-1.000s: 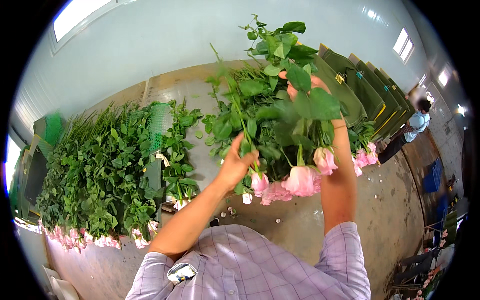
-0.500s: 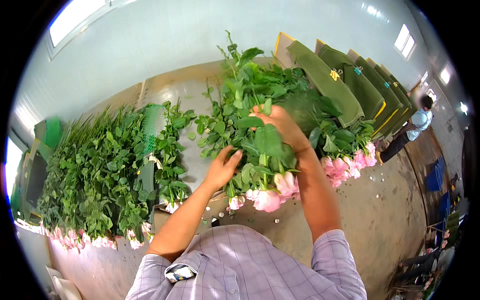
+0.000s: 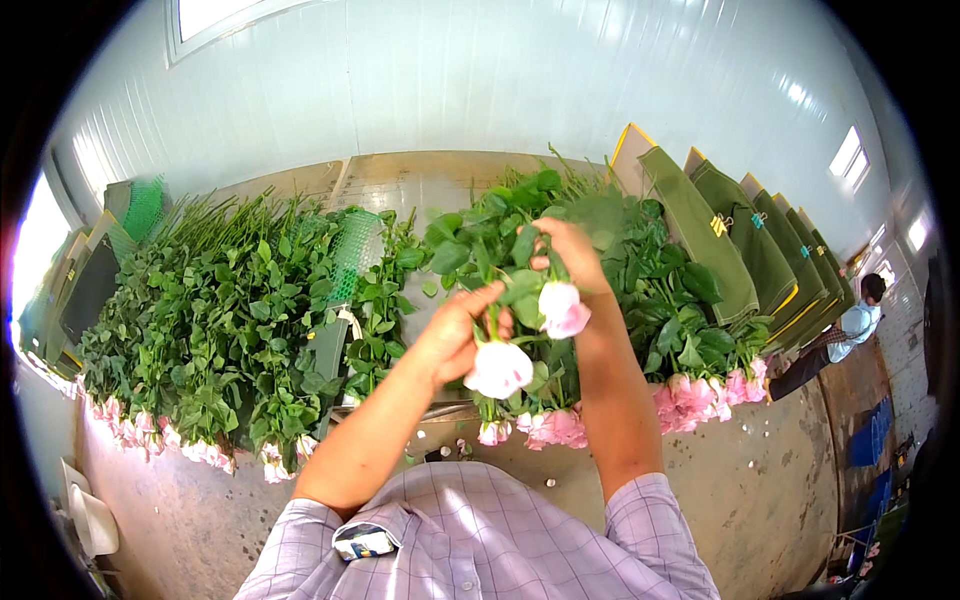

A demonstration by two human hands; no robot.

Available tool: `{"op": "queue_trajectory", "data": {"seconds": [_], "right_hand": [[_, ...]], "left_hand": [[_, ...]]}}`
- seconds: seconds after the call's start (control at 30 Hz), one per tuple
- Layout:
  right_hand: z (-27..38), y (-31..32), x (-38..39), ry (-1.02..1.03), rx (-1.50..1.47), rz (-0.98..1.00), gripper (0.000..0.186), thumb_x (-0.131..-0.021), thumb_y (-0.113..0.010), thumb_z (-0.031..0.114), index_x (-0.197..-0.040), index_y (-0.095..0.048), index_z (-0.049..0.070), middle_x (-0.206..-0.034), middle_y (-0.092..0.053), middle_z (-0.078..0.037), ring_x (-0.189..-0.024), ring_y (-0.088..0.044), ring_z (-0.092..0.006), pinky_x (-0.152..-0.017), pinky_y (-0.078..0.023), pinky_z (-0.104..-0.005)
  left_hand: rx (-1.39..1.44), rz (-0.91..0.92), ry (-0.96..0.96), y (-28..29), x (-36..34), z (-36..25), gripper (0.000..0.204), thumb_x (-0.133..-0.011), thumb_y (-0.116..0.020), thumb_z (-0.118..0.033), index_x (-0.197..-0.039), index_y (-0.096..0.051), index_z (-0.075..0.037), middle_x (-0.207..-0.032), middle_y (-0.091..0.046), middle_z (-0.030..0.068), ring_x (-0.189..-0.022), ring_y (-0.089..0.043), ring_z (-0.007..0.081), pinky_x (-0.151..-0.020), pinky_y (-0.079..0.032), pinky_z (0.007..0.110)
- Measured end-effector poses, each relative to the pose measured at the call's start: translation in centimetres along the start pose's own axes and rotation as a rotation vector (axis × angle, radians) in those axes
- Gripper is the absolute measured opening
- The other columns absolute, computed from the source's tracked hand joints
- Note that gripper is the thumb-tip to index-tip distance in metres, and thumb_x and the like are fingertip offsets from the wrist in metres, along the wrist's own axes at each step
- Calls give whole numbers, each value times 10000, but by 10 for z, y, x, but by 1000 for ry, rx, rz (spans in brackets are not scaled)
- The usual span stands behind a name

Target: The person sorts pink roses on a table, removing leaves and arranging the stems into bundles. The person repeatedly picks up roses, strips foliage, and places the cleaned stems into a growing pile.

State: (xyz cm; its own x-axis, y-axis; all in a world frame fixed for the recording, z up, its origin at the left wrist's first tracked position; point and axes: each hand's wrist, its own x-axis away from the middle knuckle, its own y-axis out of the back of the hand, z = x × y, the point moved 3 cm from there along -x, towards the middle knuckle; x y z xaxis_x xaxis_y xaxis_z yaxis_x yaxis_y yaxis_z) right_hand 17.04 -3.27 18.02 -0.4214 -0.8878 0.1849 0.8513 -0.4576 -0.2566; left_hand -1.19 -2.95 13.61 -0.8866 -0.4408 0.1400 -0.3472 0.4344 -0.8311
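Note:
My left hand (image 3: 462, 332) is closed around the stem of a pale pink rose (image 3: 499, 370), its bloom hanging just below the fingers. Beside it, my right hand (image 3: 572, 258) grips another rose, whose pink bloom (image 3: 563, 309) hangs under the wrist. Leaves partly cover the fingers of both hands. Beneath them, leafy rose stems (image 3: 682, 290) lie in a heap on the table, with a row of pink blooms (image 3: 555, 428) over its near edge.
On the left lies a larger pile of roses (image 3: 210, 330), bordered by green netting (image 3: 355, 255) and a dark green panel (image 3: 326, 360). Several green cloth-covered dividers (image 3: 700, 235) with clips stand at the right. A person (image 3: 850, 325) stands beyond them.
My left hand, open among the leaves before, has moved right and closed on a rose stem. The right hand has come lower in the heap, and a bloom now hangs under it. The view has shifted.

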Motion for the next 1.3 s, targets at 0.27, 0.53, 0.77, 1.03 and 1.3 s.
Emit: {"op": "queue_trajectory", "data": {"seconds": [0.27,0.53,0.77,1.03,1.3], "right_hand": [[29,10,-44,299,-12,133,209,-814,-561,257,-840,-641,66,-682,-571,-7,-557,-513,-125,-518,-434,-272],[53,-24,26,447,224,52,265,-831,-566,246,-993,-600,40,-803,-614,-10,-593,-485,-74,-497,-401,-247],[-56,62,35,350,840,-123,370,-858,-542,124,-1202,-498,-4,-831,-614,-71,-517,-470,-113,-476,-400,-267],[-121,115,55,403,1443,-220,341,-831,-525,124,-1154,-533,14,-1066,-570,-237,-949,-557,-411,-814,-454,-453],[-63,54,87,693,1323,-368,217,-842,-582,158,-1016,-593,31,-878,-574,-136,-674,-567,-276,-619,-453,-381]], "left_hand": [[16,94,-159,-29,22,-84,124,-840,-637,-162,-838,-557,-68,-651,-592,45,-521,-564,114,-466,-483,245],[238,123,-93,-43,40,-121,247,-905,-543,-303,-855,-543,-60,-622,-573,49,-453,-561,194,-395,-469,323],[90,138,-270,-42,49,-125,174,-820,-684,-205,-836,-577,-70,-660,-611,67,-536,-606,154,-487,-519,304],[42,139,-269,-57,51,-118,184,-824,-683,-204,-849,-586,-50,-688,-616,69,-557,-608,148,-518,-528,296],[246,251,-220,-34,40,-114,239,-886,-585,-304,-829,-590,-72,-682,-625,96,-560,-620,225,-482,-538,346]]}}
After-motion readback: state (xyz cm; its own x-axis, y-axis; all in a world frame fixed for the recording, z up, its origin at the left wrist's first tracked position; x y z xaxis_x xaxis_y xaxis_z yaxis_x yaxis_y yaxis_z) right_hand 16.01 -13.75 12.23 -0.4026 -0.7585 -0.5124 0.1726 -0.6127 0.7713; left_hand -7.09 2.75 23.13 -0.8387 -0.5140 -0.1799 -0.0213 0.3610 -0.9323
